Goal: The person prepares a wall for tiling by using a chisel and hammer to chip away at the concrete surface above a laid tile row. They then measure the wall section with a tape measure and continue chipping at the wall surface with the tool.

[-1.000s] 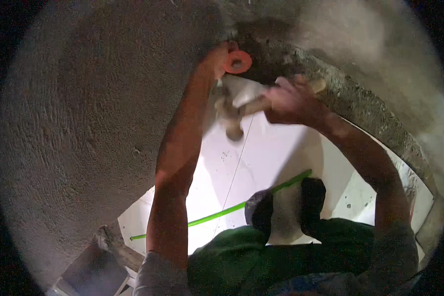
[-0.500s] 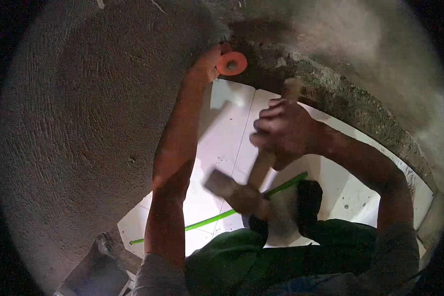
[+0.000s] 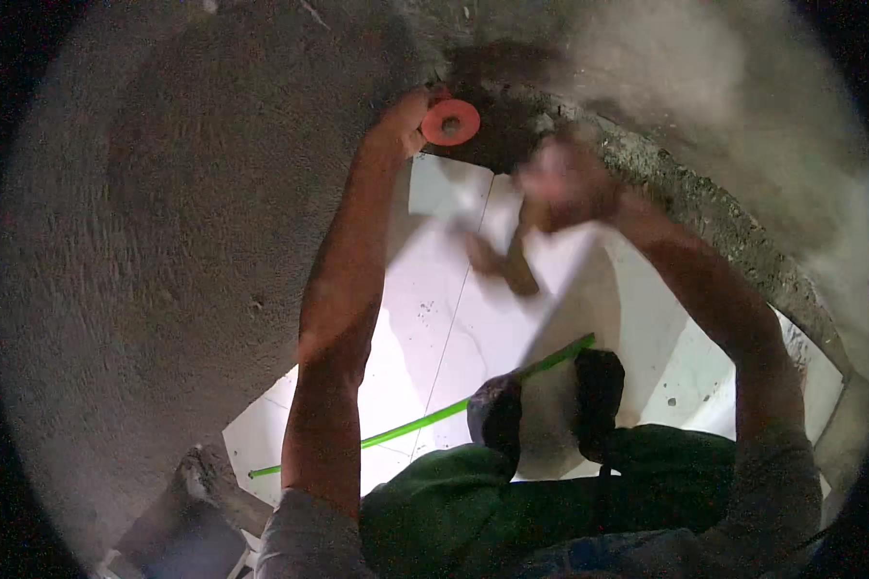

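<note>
My left hand is closed around a chisel with a round orange-red hand guard, seen nearly end on with its grey striking end in the middle. Its tip is hidden against the dark, broken strip at the foot of the wall. My right hand, smeared by motion, grips a hammer by its handle. The hammer head hangs blurred over the white tiles, below and a little right of the chisel, apart from it.
White floor tiles lie below my hands. A thin green rod crosses them in front of my dark shoes. Rough grey plaster spreads on the left. A ragged masonry edge curves along the right. A dark flat tool lies lower left.
My right hand has moved up and slightly left, and the hammer head has swung up from near my shoes toward the chisel. My left hand and the chisel stay nearly in place.
</note>
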`<state>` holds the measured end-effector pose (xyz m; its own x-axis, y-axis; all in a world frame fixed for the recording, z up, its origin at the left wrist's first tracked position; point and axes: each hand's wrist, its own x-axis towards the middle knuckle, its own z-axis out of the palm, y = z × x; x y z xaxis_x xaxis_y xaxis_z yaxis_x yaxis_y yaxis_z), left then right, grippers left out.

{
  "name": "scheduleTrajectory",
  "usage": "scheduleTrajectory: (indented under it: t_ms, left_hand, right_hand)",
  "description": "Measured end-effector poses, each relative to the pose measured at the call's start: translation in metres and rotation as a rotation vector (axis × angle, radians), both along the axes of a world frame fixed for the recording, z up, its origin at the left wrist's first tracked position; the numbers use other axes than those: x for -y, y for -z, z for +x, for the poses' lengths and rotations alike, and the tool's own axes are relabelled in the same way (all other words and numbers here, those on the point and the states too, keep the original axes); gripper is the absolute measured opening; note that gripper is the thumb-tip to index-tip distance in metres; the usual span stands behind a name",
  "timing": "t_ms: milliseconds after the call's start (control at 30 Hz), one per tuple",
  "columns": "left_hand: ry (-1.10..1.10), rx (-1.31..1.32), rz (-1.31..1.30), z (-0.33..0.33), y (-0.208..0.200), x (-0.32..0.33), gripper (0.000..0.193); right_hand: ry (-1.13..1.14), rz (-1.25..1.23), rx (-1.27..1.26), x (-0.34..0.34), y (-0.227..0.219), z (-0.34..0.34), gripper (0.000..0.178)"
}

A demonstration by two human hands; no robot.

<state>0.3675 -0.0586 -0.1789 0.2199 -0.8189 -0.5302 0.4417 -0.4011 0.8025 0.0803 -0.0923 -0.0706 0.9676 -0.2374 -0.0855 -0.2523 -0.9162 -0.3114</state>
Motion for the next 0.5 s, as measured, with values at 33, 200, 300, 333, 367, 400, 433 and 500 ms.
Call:
scheduleTrajectory:
  t_ms: [33,200,300,333,367,400,433,500]
  left_hand:
    - [-0.008,0.003,-0.009,0.009,0.017,0.007,0.029]
    - [0.088,-0.151,-0.090,0.053,0.053,-0.010,0.027]
    - [-0.046,-0.110,-0.022,-0.023,-0.025,0.020,0.027]
    - [-0.139,-0.062,0.023,-0.018,-0.041,0.008,0.027]
    - [-0.076,-0.062,0.016,-0.001,-0.028,0.007,0.030]
    - [-0.022,-0.058,0.016,0.020,-0.013,0.003,0.032]
    - [-0.015,-0.069,0.004,0.012,0.004,0.009,0.032]
    - [0.013,-0.212,0.031,0.024,0.012,0.012,0.035]
  right_hand:
    - [0.108,-0.094,-0.022,0.019,0.016,0.004,0.044]
    - [-0.153,-0.077,0.209,-0.036,-0.019,0.008,0.039]
    - [-0.353,0.165,0.267,-0.035,-0.060,-0.013,0.034]
    - [-0.412,0.193,0.482,-0.019,-0.040,-0.004,0.035]
    - [-0.226,0.073,0.077,0.008,-0.001,0.001,0.038]
    - [-0.137,0.017,-0.104,0.014,0.013,0.009,0.039]
    - [-0.037,-0.062,-0.330,0.027,0.028,0.002,0.040]
    - [0.135,-0.258,-0.054,0.011,0.005,0.008,0.048]
